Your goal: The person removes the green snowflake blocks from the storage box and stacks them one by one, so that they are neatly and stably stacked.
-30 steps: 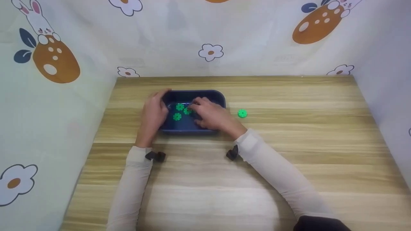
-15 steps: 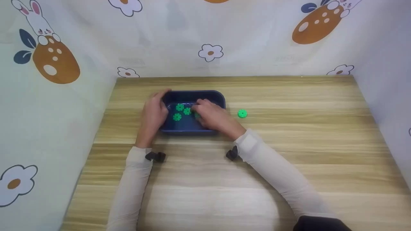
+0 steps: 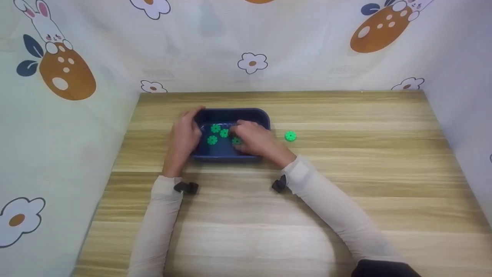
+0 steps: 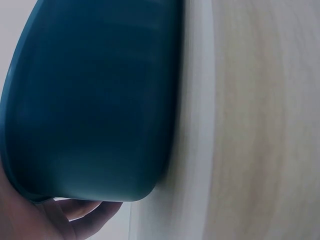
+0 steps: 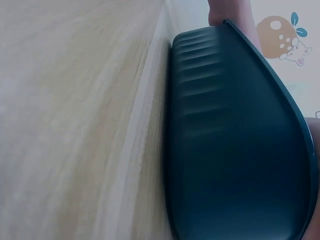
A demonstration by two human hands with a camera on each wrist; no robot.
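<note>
A dark blue plastic bin (image 3: 219,157) stands on the table. My left hand (image 3: 183,134) grips its left end, with the fingers (image 4: 95,217) curled round the outside in the left wrist view. Inside the bin is my right hand (image 3: 255,138), with bent fingers and a green notched disc (image 3: 236,141) between fingers and thumb, partly covered by them. Left of it on the bin floor lie green discs: a rear one (image 3: 215,128), a front one (image 3: 212,140) and one beside my right fingertips (image 3: 224,133). The right wrist view shows the bin's outer wall (image 5: 235,130) but no disc.
Another green disc (image 3: 290,136) lies on the wooden table (image 3: 346,154), to the right of the bin. A patterned cloth wall (image 3: 292,50) rises behind the table, with walls at both sides too. Black wrist cameras sit at both cuffs.
My right hand has drawn slightly back to the right inside the bin. A green disc has come into sight between its thumb and fingers. My left hand and the bin stay put.
</note>
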